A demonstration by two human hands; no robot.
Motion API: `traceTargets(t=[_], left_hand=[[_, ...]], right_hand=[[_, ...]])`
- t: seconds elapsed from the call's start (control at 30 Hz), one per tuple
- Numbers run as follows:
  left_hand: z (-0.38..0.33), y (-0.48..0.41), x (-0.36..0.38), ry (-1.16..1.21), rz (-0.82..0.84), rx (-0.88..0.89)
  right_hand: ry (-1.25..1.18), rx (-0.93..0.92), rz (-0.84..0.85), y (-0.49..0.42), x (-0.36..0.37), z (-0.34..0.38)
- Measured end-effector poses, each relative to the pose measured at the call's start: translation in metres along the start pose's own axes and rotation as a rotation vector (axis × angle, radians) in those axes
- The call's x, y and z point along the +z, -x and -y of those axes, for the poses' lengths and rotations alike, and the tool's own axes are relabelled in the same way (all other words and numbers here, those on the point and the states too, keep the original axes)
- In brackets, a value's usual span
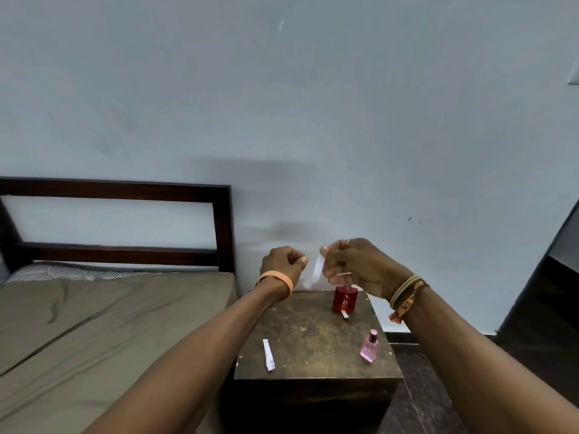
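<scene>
A red perfume bottle (344,298) stands at the back of a small dark wooden table (307,346). My right hand (360,267) is over it, its lower fingers curled round the bottle's top. The thumb and forefinger of that hand pinch a white paper strip (317,270), which hangs down blurred. My left hand (282,264), with an orange band on the wrist, hovers just left of the strip with its fingers curled and nothing seen in it. Another small paper strip (344,314) lies at the red bottle's foot.
A pink perfume bottle (369,346) stands near the table's right front corner. A folded white paper strip (268,354) lies near its left front edge. A bed (94,324) with a dark headboard adjoins the table on the left. A pale wall is behind.
</scene>
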State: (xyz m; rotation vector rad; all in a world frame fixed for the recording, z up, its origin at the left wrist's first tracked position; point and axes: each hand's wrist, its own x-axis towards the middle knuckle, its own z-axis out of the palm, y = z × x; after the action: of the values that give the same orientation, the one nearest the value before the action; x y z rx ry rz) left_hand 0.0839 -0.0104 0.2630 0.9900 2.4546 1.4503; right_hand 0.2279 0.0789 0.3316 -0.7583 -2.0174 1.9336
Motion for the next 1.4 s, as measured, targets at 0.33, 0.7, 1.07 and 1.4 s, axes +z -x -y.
traceTargets(t=[0.33,0.7,1.07,1.4], left_hand=[[-0.001,0.0,0.002,0.031,0.011,-0.024],[0.006,0.001,0.01,0.02,0.03,-0.031],[0.014,-0.004,0.016,0.022,0.043,-0.055],[-0.002,-0.01,0.01,0.044,0.039,-0.019]], right_hand=[[-0.152,-0.06,-0.095,-0.002,-0.007,0.013],[0.033,0.084,-0.071,-0.005,-0.013,-0.013],[0.19,-0.017,-0.167,-0.003,-0.01,0.0],[0.138,0.044,-0.095,0.0,-0.011,0.001]])
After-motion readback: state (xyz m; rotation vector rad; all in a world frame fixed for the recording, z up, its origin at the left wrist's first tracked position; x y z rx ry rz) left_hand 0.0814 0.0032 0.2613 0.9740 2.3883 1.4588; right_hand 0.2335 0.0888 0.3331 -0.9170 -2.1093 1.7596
